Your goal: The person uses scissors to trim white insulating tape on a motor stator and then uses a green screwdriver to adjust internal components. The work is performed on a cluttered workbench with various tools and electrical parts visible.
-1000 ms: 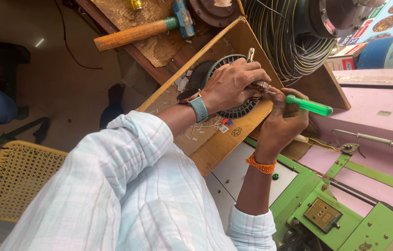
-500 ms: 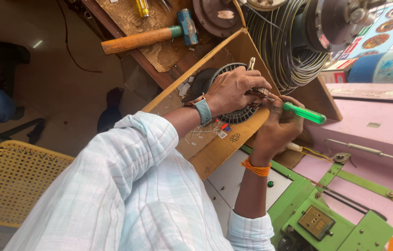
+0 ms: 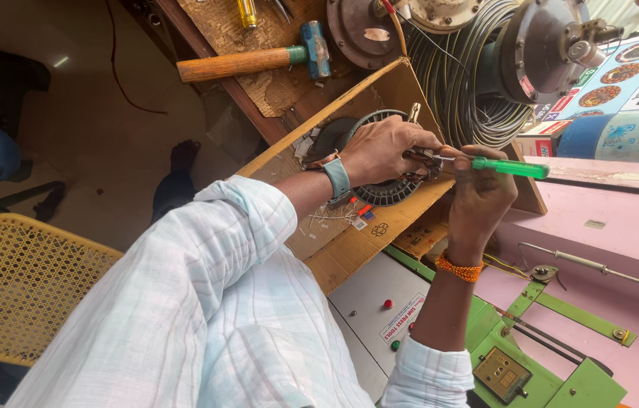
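Steadily now, keep your left hand (image 3: 380,151) clamped on the round slotted motor stator (image 3: 380,193) lying in the cardboard box (image 3: 350,249) while your right hand (image 3: 478,193), closed around the green-handled screwdriver (image 3: 508,167), holds its tip level without slipping.

Two hands are at work: the left hand (image 3: 381,150) and the right hand (image 3: 478,193). One green-handled screwdriver (image 3: 502,166) is in the right hand, and a second screwdriver (image 3: 246,12) with a yellow handle lies on the bench. One hammer (image 3: 259,59). One stator (image 3: 380,177) (round, dark, finned) sits in one cardboard box (image 3: 350,242). One wire coil (image 3: 459,83). One yellow chair (image 3: 21,283). The panel shows perhaps three small buttons (image 3: 387,304), though the arm may hide more.
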